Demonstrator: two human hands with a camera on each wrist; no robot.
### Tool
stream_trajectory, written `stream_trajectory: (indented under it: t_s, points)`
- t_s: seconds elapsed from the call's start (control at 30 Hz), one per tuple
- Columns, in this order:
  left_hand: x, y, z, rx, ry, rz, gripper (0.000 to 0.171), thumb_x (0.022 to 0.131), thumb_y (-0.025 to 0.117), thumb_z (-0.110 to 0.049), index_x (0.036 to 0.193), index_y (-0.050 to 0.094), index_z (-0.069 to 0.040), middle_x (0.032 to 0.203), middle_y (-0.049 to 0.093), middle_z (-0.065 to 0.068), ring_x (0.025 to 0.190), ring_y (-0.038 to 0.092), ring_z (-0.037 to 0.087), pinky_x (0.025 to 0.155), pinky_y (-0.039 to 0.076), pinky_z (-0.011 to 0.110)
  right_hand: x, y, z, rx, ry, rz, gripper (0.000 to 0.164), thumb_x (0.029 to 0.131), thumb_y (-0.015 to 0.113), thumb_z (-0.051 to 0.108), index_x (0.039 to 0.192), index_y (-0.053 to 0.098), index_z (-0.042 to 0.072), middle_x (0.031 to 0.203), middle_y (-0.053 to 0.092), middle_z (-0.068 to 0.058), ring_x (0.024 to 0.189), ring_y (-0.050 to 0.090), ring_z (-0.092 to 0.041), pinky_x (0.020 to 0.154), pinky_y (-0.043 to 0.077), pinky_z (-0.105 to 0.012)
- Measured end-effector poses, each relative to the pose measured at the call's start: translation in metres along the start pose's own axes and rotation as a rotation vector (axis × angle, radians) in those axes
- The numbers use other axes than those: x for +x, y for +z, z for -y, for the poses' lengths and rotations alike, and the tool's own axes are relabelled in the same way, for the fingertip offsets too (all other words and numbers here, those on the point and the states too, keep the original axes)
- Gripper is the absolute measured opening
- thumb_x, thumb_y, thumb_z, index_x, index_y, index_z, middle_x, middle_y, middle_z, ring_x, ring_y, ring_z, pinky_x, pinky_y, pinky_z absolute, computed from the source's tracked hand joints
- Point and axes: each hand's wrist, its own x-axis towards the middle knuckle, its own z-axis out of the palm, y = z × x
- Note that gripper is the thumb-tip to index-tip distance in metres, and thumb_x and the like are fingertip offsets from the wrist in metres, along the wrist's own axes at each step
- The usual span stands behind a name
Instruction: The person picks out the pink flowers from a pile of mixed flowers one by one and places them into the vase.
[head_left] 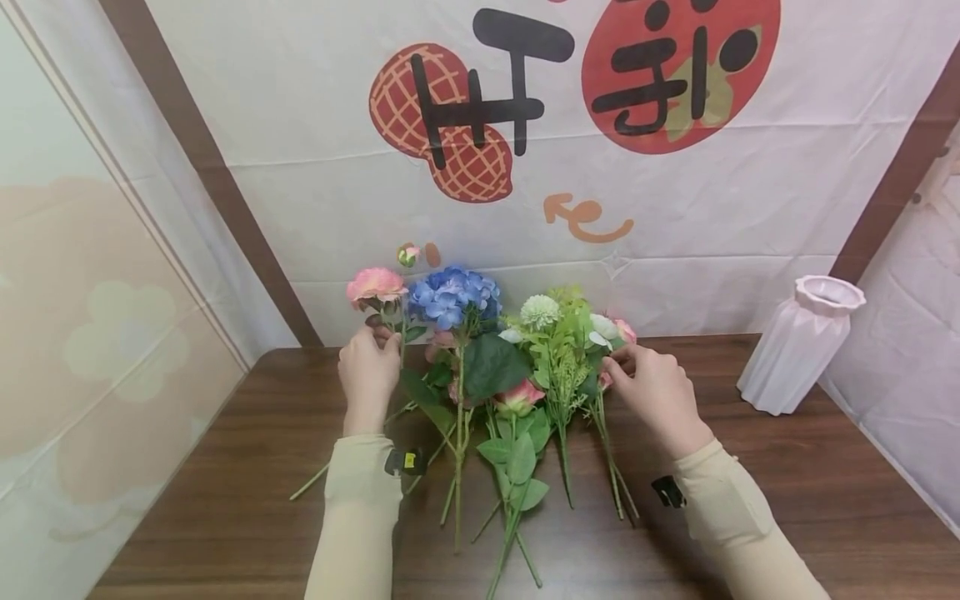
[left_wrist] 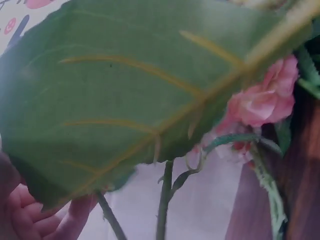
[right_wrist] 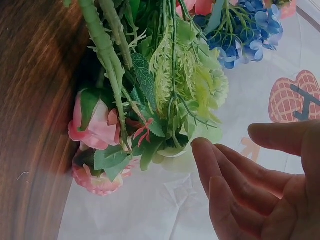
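My left hand (head_left: pixel 367 371) is at the left end of the flowers, its curled fingers pinching the stem just under a pink flower (head_left: pixel 377 285). In the left wrist view, a broad green leaf (left_wrist: pixel 125 95) hides much of that hand. On the right, my right hand (head_left: pixel 654 385) is beside a white flower (head_left: pixel 603 330) and pink roses (right_wrist: pixel 95 122). Its thumb and fingers are apart with nothing between them in the right wrist view. Between the hands lie a blue hydrangea (head_left: pixel 454 297), a pale green pompon flower (head_left: pixel 540 312) and a pink rose (head_left: pixel 519 397).
A white ribbed vase (head_left: pixel 798 346) stands at the right rear of the brown wooden table (head_left: pixel 247 467). Several green stems (head_left: pixel 513 542) spread toward the front. Behind the table hangs a printed white cloth (head_left: pixel 315 208), with more cloth at both sides.
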Motion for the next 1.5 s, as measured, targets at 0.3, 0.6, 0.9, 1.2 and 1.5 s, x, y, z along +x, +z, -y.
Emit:
stream_trajectory:
  t_s: [0.3,0.6,0.9,1.2,1.5]
  points:
    - [0.0,-0.001,-0.003,-0.084,0.165,0.145,0.012,0.089,0.063,-0.012,0.097,0.063,-0.004,0.098,0.07,0.015,0.087,0.068,0.031,0.077,0.053,0.045,0.001,0.002,0.002,0.005,0.007,0.011,0.028,0.092,0.056,0.04,0.1,0.071,0.018,0.081,0.071,-0.008,0.065,0.064,-0.027,0.048,0.045,-0.039]
    - [-0.001,-0.005,0.0,-0.103,0.178,0.086,0.007,0.085,0.064,-0.002,0.093,0.065,-0.001,0.095,0.068,0.016,0.082,0.068,0.029,0.07,0.054,0.042,0.0,0.004,0.003,0.011,0.0,0.015,0.028,0.092,0.056,0.041,0.099,0.071,0.019,0.084,0.072,-0.006,0.071,0.066,-0.029,0.052,0.046,-0.042]
    - [-0.009,-0.005,-0.006,-0.04,0.301,-0.066,0.006,0.084,0.061,0.005,0.088,0.061,0.0,0.11,0.047,0.019,0.088,0.061,0.037,0.073,0.05,0.047,-0.001,0.005,0.005,0.021,-0.006,0.023,0.029,0.092,0.056,0.041,0.102,0.071,0.017,0.081,0.072,-0.003,0.068,0.065,-0.025,0.051,0.047,-0.04]
    - [-0.009,-0.011,-0.007,-0.108,0.332,-0.275,0.008,0.084,0.058,0.01,0.088,0.06,0.004,0.1,0.053,0.021,0.089,0.061,0.038,0.075,0.051,0.045,-0.001,0.006,0.005,0.015,-0.008,0.042,0.026,0.092,0.057,0.036,0.102,0.071,0.016,0.083,0.073,0.0,0.066,0.065,-0.022,0.05,0.046,-0.037]
    - [0.003,-0.013,-0.001,-0.255,0.349,-0.359,0.006,0.085,0.059,0.006,0.09,0.056,0.007,0.093,0.056,0.024,0.087,0.06,0.039,0.077,0.051,0.046,-0.002,0.016,0.015,0.01,-0.027,-0.003,0.027,0.092,0.058,0.034,0.102,0.072,0.013,0.089,0.074,-0.005,0.07,0.068,-0.027,0.051,0.049,-0.04]
